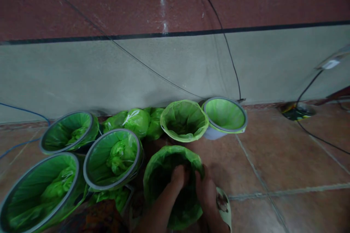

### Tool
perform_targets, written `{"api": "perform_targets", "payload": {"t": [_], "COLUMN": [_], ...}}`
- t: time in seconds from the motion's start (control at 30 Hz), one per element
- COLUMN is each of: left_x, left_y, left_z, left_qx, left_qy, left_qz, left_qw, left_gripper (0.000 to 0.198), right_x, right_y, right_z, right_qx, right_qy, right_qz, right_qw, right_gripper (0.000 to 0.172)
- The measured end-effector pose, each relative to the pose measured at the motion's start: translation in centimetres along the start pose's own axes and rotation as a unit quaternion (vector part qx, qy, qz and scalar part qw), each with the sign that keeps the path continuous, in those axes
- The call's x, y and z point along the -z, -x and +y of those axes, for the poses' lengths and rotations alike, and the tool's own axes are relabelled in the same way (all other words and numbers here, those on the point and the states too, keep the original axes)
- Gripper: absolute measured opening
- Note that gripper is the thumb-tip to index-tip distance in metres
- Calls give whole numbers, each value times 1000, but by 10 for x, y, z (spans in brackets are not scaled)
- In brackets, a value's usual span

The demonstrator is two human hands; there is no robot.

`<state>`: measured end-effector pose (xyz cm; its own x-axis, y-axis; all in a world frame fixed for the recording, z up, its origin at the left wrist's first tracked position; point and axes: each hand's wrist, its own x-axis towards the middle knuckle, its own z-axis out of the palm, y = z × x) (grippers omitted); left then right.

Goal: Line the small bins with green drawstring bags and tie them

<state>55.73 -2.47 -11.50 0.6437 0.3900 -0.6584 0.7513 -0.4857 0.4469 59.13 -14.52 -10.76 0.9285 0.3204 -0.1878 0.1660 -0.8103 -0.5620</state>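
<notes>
A trash bin point(157, 160) lined with a green bag stands on the floor right in front of me, the bag folded over its rim. My left hand point(180, 176) reaches down inside it near the right inner wall, with its fingers curled; the fingertips are lost in shadow, and what they hold is hidden. On the right side of the rim, my right hand point(205, 186) closes around the edge of the green trash bag, fingers partly hidden behind it. Just behind stands another bag-lined bin point(184, 107).
Several grey-rimmed bins point(113, 133) with green liners and bunched bags stand at left. Tied green bags point(138, 122) lie along the wall. A lined bin point(225, 130) stands at back right. Cables point(229, 51) hang down the wall; a dark plastic packet point(298, 111) lies at right.
</notes>
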Motion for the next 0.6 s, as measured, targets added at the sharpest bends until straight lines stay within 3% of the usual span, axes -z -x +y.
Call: {"api": "perform_targets", "payload": {"t": [0.07,0.13,0.2,0.27,0.43,0.5,0.6], "left_x": [-1,0,3,8,18,21,31], "left_y": [8,12,10,4,-6,-2,12], "left_z": [-5,-9,-9,-6,3,3,1], "left_qx": [1,18,39,49,35,31,15], "left_qy": [14,55,107,135,121,103,99], "left_qz": [21,76,133,151,120,141,216], "left_qw": [1000,995,985,978,985,984,971], "left_gripper": [33,34,33,36,38,31,28], "right_x": [10,18,20,15,-11,-17,-17], "right_y": [-2,-13,-29,-44,-64,-66,-65], "right_z": [-2,-10,-21,-29,-32,-29,-26], "right_qx": [49,114,179,215,185,179,173], "right_qy": [-32,-54,-61,-49,13,25,46], "right_qz": [44,54,25,-19,-100,-111,-122], "right_qw": [997,991,982,975,978,977,976], "right_gripper": [49,44,42,40,41,42,43]}}
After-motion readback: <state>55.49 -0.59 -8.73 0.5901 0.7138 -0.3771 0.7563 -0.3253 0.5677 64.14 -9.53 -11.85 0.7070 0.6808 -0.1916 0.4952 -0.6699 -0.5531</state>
